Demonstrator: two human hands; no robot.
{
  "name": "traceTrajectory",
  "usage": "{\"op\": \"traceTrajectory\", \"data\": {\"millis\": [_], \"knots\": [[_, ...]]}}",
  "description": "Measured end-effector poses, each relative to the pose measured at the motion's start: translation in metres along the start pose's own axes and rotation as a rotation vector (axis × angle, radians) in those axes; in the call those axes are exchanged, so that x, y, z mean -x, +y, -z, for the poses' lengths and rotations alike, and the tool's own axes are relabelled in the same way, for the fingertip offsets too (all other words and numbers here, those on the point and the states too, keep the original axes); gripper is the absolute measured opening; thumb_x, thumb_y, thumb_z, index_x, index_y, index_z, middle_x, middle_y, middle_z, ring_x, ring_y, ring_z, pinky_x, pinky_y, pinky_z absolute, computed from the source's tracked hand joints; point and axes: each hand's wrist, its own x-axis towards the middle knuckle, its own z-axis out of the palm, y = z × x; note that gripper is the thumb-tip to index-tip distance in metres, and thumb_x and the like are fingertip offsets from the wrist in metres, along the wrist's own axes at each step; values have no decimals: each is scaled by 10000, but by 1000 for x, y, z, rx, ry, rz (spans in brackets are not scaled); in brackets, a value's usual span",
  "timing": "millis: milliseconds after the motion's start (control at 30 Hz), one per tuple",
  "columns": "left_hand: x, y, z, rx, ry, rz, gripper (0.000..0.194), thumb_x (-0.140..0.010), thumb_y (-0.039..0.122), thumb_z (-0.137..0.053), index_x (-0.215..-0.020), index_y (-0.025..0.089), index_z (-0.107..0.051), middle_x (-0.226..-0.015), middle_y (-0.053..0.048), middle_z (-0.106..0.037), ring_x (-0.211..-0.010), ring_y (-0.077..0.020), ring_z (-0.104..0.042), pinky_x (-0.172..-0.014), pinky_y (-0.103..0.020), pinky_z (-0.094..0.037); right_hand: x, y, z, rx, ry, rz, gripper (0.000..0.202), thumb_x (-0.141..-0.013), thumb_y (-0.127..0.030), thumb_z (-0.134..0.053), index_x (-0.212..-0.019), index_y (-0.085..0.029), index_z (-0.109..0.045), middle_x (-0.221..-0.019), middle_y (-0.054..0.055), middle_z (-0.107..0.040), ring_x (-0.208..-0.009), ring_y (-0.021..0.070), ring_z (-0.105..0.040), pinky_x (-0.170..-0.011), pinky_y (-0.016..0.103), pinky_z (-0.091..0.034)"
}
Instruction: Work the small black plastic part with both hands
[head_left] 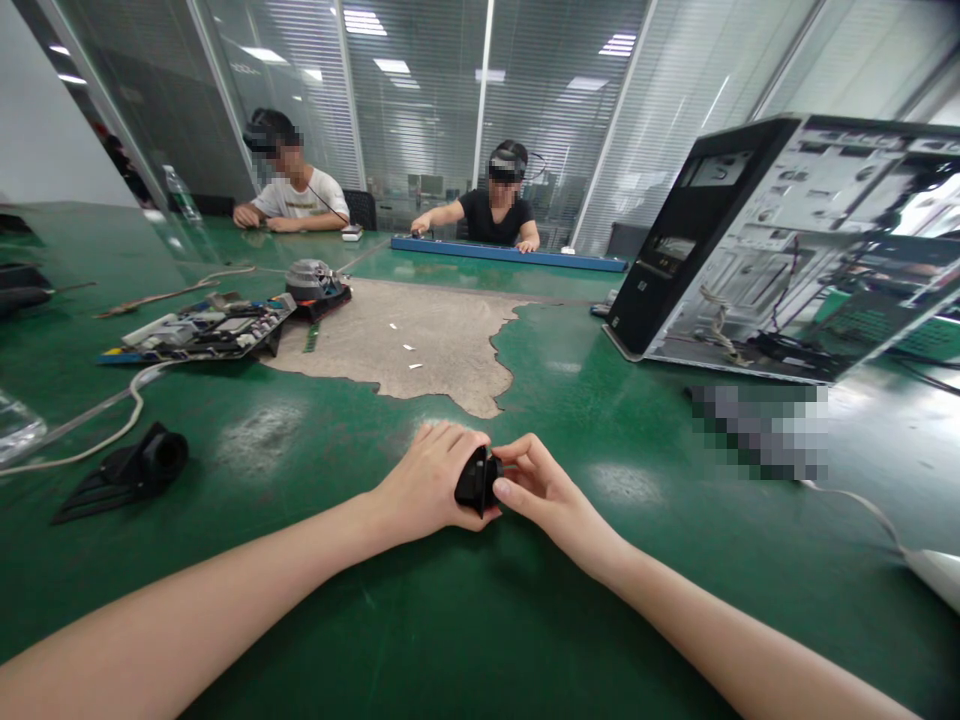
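In the middle of the head view, a small black plastic part (pixel 472 482) is held just above the green table (pixel 360 620). My left hand (pixel 429 478) wraps round it from the left, fingers closed over its far side. From the right, my right hand (pixel 541 486) pinches a round black end of the part between thumb and fingers. The palm of my left hand hides some of it, and its exact kind cannot be told. A black plastic duct-like piece (pixel 139 465) with a round opening lies on the table to the left.
An opened computer case (pixel 750 250) stands at the right. A circuit board (pixel 217 330) and a heatsink fan (pixel 315 283) sit at the left by a worn bare patch (pixel 420 340). Cables run along both sides. Two people sit across the table, one behind a blue bar (pixel 502 252).
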Motion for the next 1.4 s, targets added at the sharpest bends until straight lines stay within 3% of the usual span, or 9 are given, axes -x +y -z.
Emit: {"op": "traceTrajectory", "data": {"millis": [200,433,600,700,833,1000,1167,1267,1400], "knots": [[-1,1,1,8,-6,3,498,-587,413,-625,-980,183,-424,-901,-43,-540,-839,-237,-480,-712,-344,-324,-2,-5,-2,64,43,-39,284,-730,-356,-604,-921,-216,-447,-909,12,-550,-887,145,-550,-823,331,-437],[1,0,1,3,-17,6,496,-592,362,-603,-1015,176,-424,-898,-47,-544,-833,-240,-480,-710,-348,-324,1,-1,0,-7,-15,-10,368,-640,-230,-701,-856,-237,-403,-918,-15,-541,-877,127,-567,-850,329,-434],[0,0,0,10,-1,5,485,-592,410,-614,-980,183,-432,-906,-46,-546,-838,-242,-485,-712,-351,-328,1,-4,-2,-32,35,-38,263,-697,-302,-645,-819,-223,-425,-872,-14,-553,-826,132,-579,-772,313,-456],[-1,0,0,7,-11,3,489,-597,422,-615,-981,181,-432,-909,-47,-548,-841,-243,-483,-716,-354,-330,0,-6,-2,-2,61,-35,266,-702,-294,-640,-873,-218,-451,-903,1,-555,-857,143,-571,-808,329,-443],[0,0,1,2,-18,4,479,-604,405,-610,-986,173,-437,-916,-53,-544,-851,-243,-480,-723,-354,-329,-1,-4,0,-8,22,-65,313,-687,-256,-655,-921,-203,-454,-920,22,-564,-900,159,-568,-856,363,-426],[1,-1,1,6,-19,9,510,-583,374,-617,-1013,174,-429,-898,-47,-544,-827,-238,-479,-713,-348,-327,1,0,0,-45,-17,9,378,-632,-192,-705,-862,-235,-408,-917,-19,-550,-890,129,-576,-871,339,-428],[0,0,1,10,-8,10,490,-591,414,-617,-979,179,-432,-900,-47,-545,-832,-241,-484,-705,-348,-327,1,-4,-2,-45,30,-27,249,-704,-286,-643,-820,-223,-432,-856,-24,-557,-795,115,-590,-771,304,-467],[-1,0,1,24,-11,10,498,-583,427,-627,-974,187,-433,-905,-45,-546,-841,-242,-484,-711,-350,-330,-1,-6,-2,-7,77,-35,246,-707,-310,-637,-848,-223,-454,-891,-10,-560,-839,131,-584,-803,322,-461],[0,1,1,31,-7,12,487,-594,407,-618,-988,187,-433,-913,-49,-548,-848,-243,-484,-725,-354,-332,0,-5,-1,4,25,-69,300,-691,-289,-653,-901,-213,-453,-915,13,-563,-883,154,-579,-837,353,-450]]}}
